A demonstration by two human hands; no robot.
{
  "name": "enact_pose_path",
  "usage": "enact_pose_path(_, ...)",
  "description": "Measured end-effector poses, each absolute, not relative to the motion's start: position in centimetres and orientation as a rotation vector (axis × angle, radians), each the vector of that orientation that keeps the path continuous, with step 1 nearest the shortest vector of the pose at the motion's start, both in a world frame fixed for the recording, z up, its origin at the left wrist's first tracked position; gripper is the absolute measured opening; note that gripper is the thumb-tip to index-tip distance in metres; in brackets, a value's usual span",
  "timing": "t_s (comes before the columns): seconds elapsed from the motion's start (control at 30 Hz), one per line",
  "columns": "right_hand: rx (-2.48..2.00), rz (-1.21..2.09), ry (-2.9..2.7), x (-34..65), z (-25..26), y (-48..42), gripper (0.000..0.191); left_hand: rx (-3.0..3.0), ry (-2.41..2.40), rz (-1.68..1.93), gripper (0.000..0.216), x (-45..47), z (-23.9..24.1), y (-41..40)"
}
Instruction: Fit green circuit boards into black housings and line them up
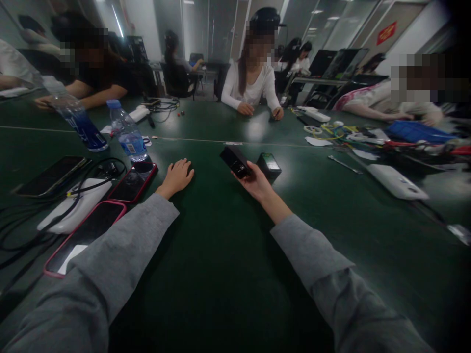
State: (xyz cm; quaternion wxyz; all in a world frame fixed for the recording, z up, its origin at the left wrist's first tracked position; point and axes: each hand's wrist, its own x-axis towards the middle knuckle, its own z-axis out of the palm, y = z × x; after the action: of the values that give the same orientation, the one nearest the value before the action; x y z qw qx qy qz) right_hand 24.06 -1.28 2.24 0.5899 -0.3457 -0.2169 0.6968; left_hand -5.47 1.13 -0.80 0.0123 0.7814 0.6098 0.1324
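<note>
My right hand (256,182) is closed around a small black box (235,161), held tilted above the table with pale print on the side toward me. Just behind and to the right of that hand, a second small dark box (269,165) rests on the green table (221,255); its top catches the light. My left hand (178,176) lies palm down on the table with its fingers stretched out, holding nothing. Nearest to it are a red-edged phone (134,182) and a clear water bottle (128,135) with a blue cap.
On the left lie a pink-cased phone (88,235), a white power bank (75,206), black cables and a dark phone (51,176). A taller bottle (79,117) stands behind. To the right are a wrench (345,165), a white device (396,181) and a blue tray (419,131). Several people sit around.
</note>
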Motion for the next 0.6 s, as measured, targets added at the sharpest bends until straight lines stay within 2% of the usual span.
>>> enact_pose_path(0.27,-0.811,1.582,-0.681,24.5,1.4,-0.9,0.026,2.447,1.897,0.442,0.057,-5.7,-1.2,1.3)
enact_pose_path(0.4,-0.890,1.505,-0.940,24.1,0.8,-0.8,0.035,2.451,1.879,0.450,0.059,-5.8,-1.4,1.5)
enact_pose_path(0.5,-1.024,1.260,-1.231,23.2,0.3,-1.4,0.040,2.461,1.884,0.456,0.059,-5.8,-1.4,1.5)
enact_pose_path(0.6,-1.105,0.819,-1.589,22.2,0.3,-2.6,0.036,2.462,1.895,0.452,0.058,-5.7,-1.5,1.5)
